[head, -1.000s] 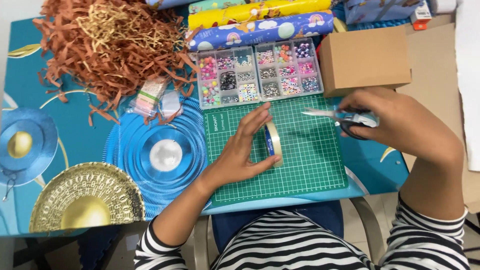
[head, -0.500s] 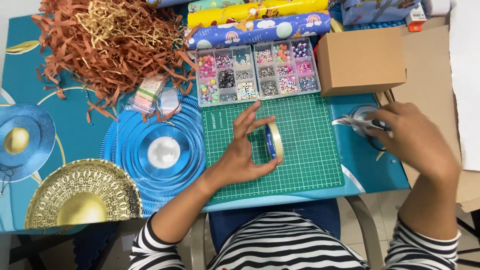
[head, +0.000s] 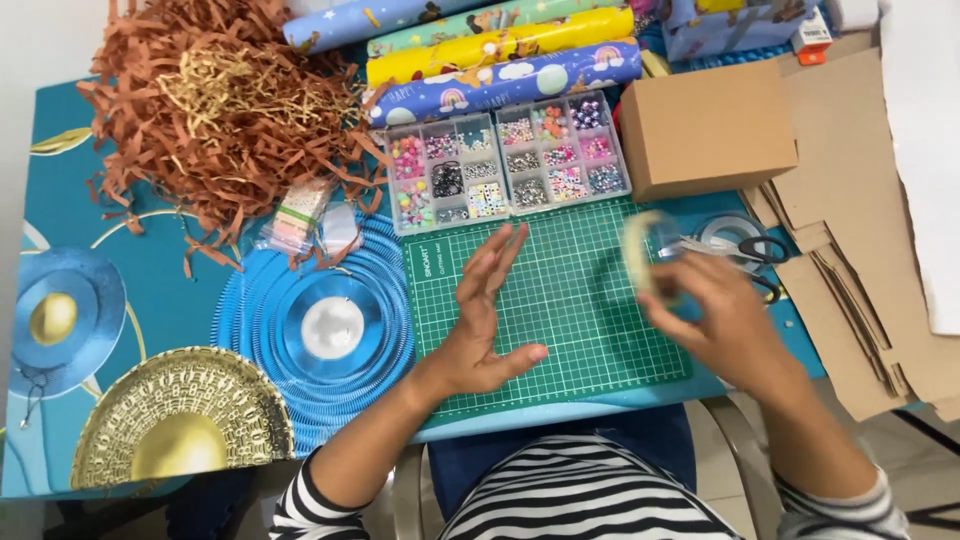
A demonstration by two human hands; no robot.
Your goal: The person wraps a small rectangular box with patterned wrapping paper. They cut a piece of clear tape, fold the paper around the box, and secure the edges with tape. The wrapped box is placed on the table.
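Right of centre, right hand (head: pixel 725 325) gripping blurred tape roll (head: pixel 640 255) in its fingers; left hand (head: pixel 480 325) spread wide, resting on green cutting mat (head: pixel 570 300).

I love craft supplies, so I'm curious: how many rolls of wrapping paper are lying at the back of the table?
4, side by side at the far edge behind the bead boxes: a blue roll top left, a green roll, a yellow roll, and a blue rainbow roll nearest the beads. More may lie out of view.
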